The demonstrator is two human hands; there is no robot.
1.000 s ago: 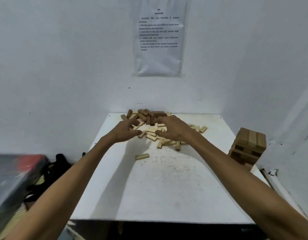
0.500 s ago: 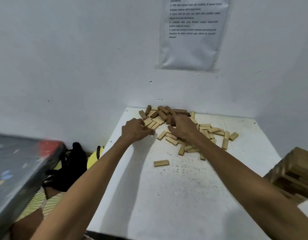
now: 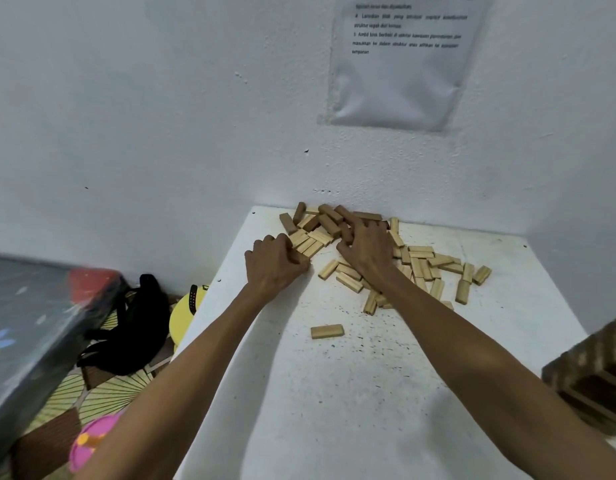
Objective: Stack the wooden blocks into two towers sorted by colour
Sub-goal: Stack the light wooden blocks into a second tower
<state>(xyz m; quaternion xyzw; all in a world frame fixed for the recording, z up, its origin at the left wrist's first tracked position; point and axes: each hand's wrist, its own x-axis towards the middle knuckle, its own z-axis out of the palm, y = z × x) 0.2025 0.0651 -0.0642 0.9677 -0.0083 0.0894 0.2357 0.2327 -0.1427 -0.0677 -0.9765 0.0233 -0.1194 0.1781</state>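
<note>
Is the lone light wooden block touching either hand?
No, the lone light wooden block lies apart from the left hand and right hand.

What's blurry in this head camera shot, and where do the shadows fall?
Head view: the pile is sharp; the tower at the right edge and the grey object at the left edge are smeared; soft arm shadows lie on the table between the arms.

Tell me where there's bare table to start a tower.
Widest bare patch: the near table, between the forearms, this side of the lone block. A narrower strip lies between the pile and the stack at the right edge. The far end by the wall is crowded: blocks, left hand, right hand.
</note>
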